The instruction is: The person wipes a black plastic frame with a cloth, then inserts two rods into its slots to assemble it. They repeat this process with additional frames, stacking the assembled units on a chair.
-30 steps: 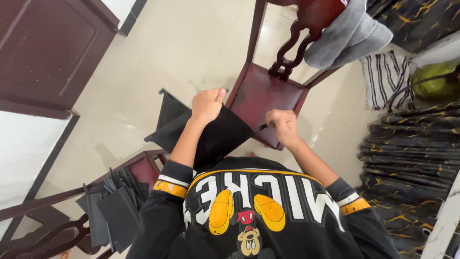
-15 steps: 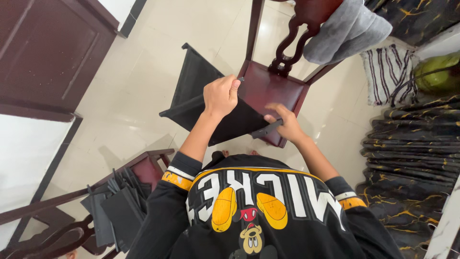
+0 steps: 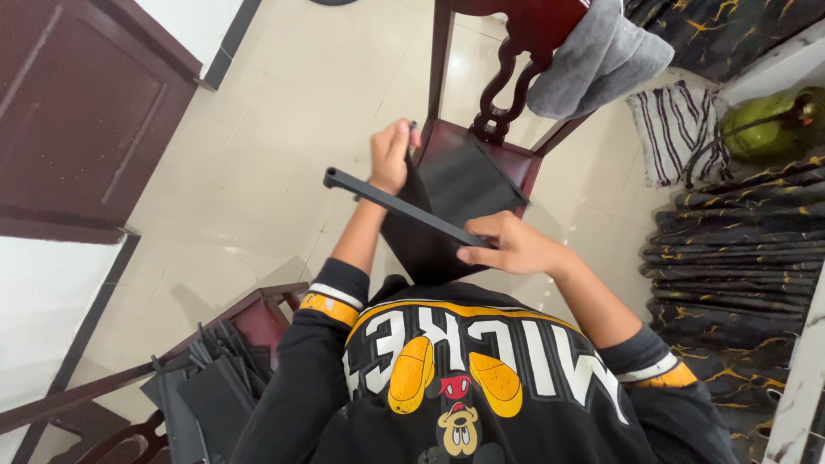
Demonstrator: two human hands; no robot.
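A flat black panel [image 3: 455, 185] is held up over the seat of a dark red wooden chair [image 3: 511, 159]. I see it nearly edge-on, so its near edge looks like a thin bar running from upper left to lower right. My left hand [image 3: 391, 155] grips the panel at its upper left part. My right hand [image 3: 507, 245] pinches its lower right edge. Both arms wear black sleeves with yellow and white cuffs.
A grey cloth [image 3: 593, 56] hangs over the chair's back. A second wooden chair [image 3: 258, 314] at lower left carries a stack of several black panels [image 3: 210, 387]. Dark gold-veined slabs [image 3: 739, 249] lie at right, beside a striped mat [image 3: 666, 129] and a green jug [image 3: 765, 116].
Both hands have lifted the black panel off the chair seat and tilted it until it shows nearly edge-on. My left hand rose toward the chair back.
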